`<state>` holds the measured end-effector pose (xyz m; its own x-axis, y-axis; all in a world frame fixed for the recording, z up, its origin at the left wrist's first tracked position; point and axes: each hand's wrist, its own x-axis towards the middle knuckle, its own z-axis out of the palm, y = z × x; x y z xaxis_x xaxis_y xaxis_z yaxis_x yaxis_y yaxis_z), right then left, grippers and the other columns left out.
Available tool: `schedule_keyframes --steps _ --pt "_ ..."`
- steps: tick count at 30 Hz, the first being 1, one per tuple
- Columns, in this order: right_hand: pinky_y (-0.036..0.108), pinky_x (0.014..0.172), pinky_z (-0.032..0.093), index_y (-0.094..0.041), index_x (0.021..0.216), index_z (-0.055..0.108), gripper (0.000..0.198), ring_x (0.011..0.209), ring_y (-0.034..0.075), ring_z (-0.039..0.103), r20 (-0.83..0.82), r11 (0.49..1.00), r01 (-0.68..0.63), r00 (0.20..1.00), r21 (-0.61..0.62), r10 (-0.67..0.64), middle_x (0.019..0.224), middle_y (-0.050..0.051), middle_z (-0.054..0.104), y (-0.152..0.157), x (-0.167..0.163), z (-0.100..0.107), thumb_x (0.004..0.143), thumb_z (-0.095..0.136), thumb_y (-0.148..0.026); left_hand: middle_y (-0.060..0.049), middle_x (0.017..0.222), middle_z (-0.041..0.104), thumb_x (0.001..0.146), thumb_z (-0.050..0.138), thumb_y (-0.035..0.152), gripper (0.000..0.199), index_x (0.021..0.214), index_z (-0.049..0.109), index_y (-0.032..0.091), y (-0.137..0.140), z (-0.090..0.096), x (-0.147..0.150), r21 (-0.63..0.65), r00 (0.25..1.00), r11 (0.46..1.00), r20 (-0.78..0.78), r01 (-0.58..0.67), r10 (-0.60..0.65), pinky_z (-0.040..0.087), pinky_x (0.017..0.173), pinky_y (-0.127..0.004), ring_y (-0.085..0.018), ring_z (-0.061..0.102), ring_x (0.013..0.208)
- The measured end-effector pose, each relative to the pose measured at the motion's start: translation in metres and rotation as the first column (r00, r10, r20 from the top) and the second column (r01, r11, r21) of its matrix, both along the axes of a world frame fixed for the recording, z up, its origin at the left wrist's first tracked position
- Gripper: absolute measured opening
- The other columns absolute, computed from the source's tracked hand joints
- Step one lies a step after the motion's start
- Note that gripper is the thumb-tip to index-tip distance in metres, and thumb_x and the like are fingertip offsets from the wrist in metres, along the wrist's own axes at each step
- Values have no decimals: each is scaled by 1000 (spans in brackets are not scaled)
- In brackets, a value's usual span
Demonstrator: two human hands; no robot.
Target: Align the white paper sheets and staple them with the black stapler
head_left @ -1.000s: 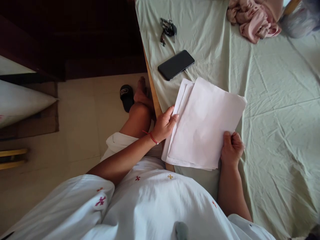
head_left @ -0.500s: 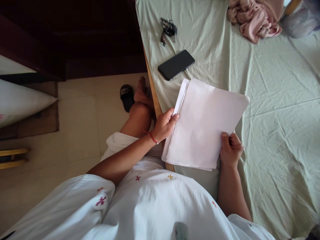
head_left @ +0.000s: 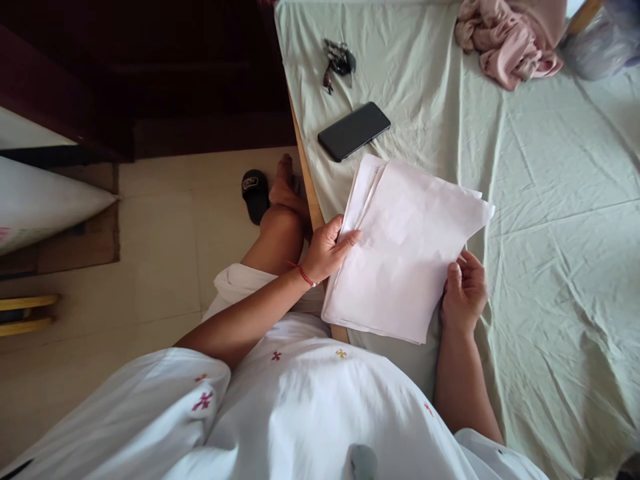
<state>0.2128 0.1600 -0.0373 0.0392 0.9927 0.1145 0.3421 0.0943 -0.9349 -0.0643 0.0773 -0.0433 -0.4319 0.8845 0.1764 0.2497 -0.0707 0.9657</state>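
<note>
My left hand point(head_left: 327, 252) is closed on the left edge of a small stack of white paper sheets point(head_left: 400, 253), thumb on top and fingers underneath. The sheets are slightly fanned, and faint marks show on a lower one near the top left. At the right edge of the stack, my right hand point(head_left: 464, 290) has its thumb against the paper's border and its fingers bent, partly behind the edge. The top sheet bows a little between my hands. A red thread bracelet point(head_left: 305, 275) circles my left wrist.
A black smartphone point(head_left: 354, 131) and a bunch of keys point(head_left: 339, 61) lie on the pale green bedsheet point(head_left: 560, 267) beyond the paper. Crumpled pink cloth point(head_left: 507, 43) sits at the back. A black slipper point(head_left: 255, 195) is on the tiled floor, left of the wooden bed edge point(head_left: 310, 193).
The sheets have fanned out more at the top left and upper right. My right thumb has slid from the paper's face to its edge, and the right fingers have loosened slightly.
</note>
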Motion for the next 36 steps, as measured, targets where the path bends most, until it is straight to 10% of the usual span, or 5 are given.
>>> schedule_keyframes --steps 12,36 --pt "29 70 46 -20 88 76 28 69 12 57 -32 995 19 999 -97 -22 76 -2 70 0 7 -3 80 80 -47 1 64 51 97 57 60 43 78 58 21 0 2 -1 -22 996 1000 86 22 -20 43 59 -30 -15 52 62" --pt "28 66 44 -20 87 73 31 69 13 55 -11 997 34 999 -67 -35 75 -2 67 1 6 -3 82 77 -50 2 67 52 96 59 59 42 79 53 21 1 2 1 -18 1000 1000 10 -19 19 42 63 -28 -14 50 66"
